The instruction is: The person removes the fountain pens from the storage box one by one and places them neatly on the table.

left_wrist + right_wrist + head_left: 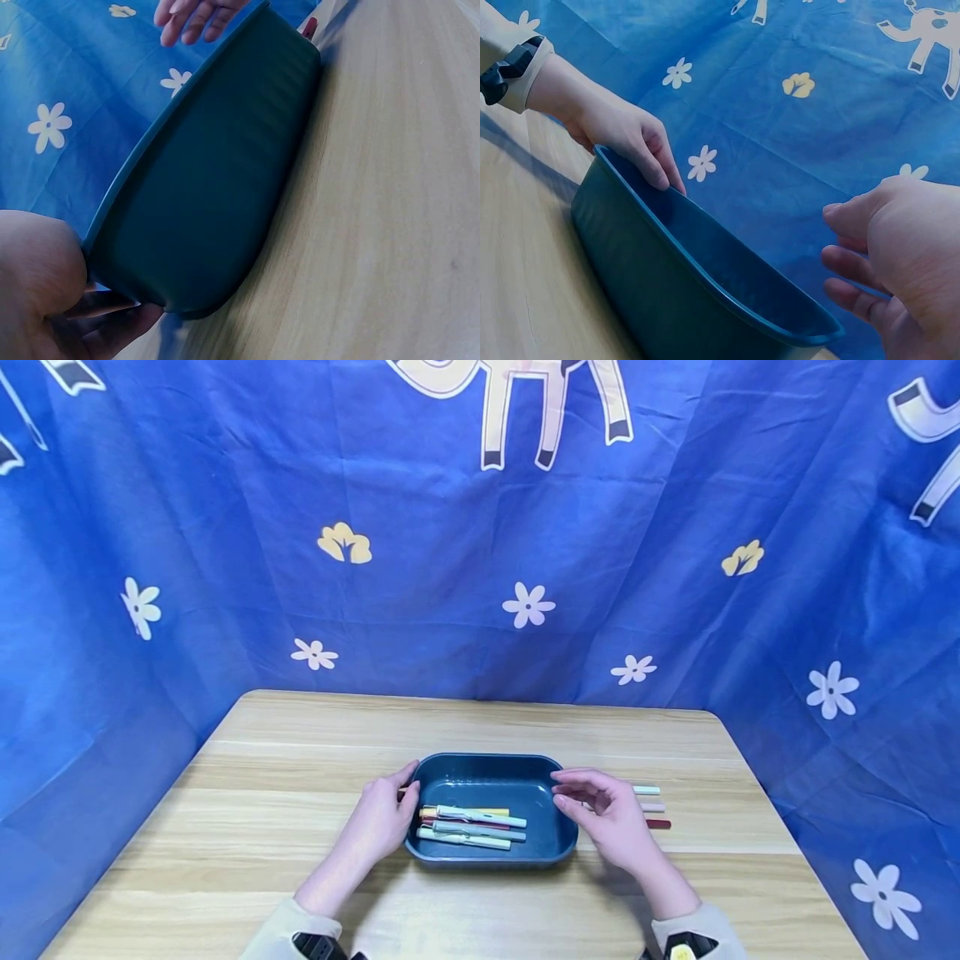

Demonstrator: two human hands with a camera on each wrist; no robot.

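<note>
The left hand (386, 814) and the right hand (611, 818) are bare of gloves, with the forearms uncovered down to the cuffs. The left sleeve (279, 932) and the right sleeve (716, 927) are plain off-white. A black, angular left wrist device (318, 946) sits over the left cuff, blocky and faceted in the right wrist view. The right wrist device (702, 942), also black, bears a round yellow patch (682, 952) with small, unreadable markings.
</note>
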